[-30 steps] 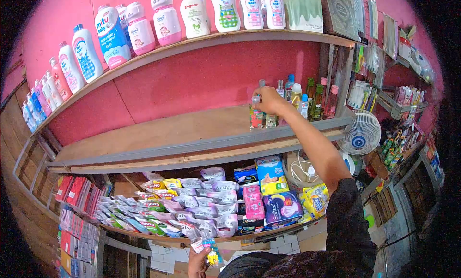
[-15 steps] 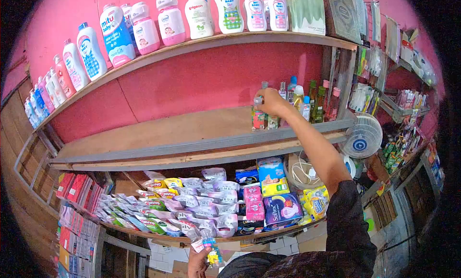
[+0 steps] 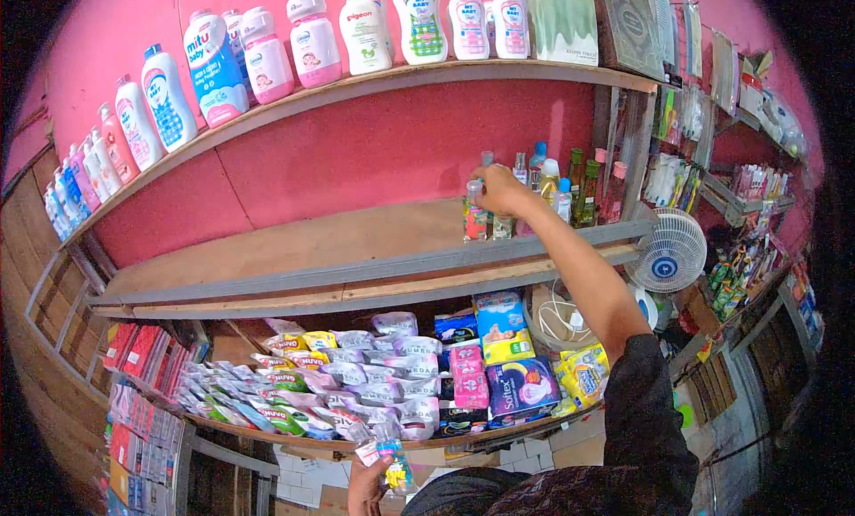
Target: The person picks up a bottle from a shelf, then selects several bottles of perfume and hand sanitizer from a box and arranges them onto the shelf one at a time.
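My right hand (image 3: 506,192) reaches to the right end of the middle shelf. Its fingers are curled at the cap of a small clear bottle with a red and green label (image 3: 476,215), which stands at the front of a bottle group. Another small bottle (image 3: 501,226) is beside it, partly behind my hand. Low in the view, my left hand (image 3: 366,482) is closed around small bottles (image 3: 393,461), one with blue and yellow colouring. How many it holds I cannot make out.
Green bottles (image 3: 587,192) and a pink-capped bottle (image 3: 614,194) stand right of my hand. Baby-product bottles (image 3: 313,42) line the upper shelf. Pouches (image 3: 414,378) and a Softex pack (image 3: 524,391) fill the lower shelf. A fan (image 3: 668,249) is at the right.
The view has shifted slightly. My right fingers have moved a little off the top of the bottle's cap to its side; the bottle stays standing. My left hand keeps its small bottles.
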Available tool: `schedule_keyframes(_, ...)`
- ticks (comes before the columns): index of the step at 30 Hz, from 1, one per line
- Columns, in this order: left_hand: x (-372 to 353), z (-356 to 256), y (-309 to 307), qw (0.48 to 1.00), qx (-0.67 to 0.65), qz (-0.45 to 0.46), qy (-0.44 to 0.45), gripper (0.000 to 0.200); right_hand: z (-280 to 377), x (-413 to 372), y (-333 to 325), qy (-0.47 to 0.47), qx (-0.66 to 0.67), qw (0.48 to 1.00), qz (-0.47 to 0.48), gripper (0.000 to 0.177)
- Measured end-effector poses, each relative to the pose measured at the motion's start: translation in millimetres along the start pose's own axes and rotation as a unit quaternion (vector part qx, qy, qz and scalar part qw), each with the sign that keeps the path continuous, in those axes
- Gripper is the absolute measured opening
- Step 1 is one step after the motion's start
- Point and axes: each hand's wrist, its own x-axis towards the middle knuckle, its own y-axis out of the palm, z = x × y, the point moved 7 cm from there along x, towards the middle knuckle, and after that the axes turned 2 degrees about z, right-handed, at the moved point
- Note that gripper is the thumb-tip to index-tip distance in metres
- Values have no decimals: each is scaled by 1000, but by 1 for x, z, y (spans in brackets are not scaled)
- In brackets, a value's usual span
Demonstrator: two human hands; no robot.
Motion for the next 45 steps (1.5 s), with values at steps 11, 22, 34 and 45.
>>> schedule_keyframes(11, 3, -22, 21, 999, 4, 13, 30, 44, 49, -47, -49, -97, 15, 983, -156, 46)
schedule_keyframes(22, 37, -65, 94, 981, 166, 81, 61, 45, 133, -234, 56, -39, 537, 820, 196, 40)
schedule_keyframes(34, 55, -56, 161, 971, 109, 208, 48, 35, 121, -261, 102, -12, 665, 732, 150, 32)
schedule_keyframes(45, 35, -17, 147, 972, 89, 218, 3, 34, 91, -268, 95, 12, 721, 692, 35, 35)
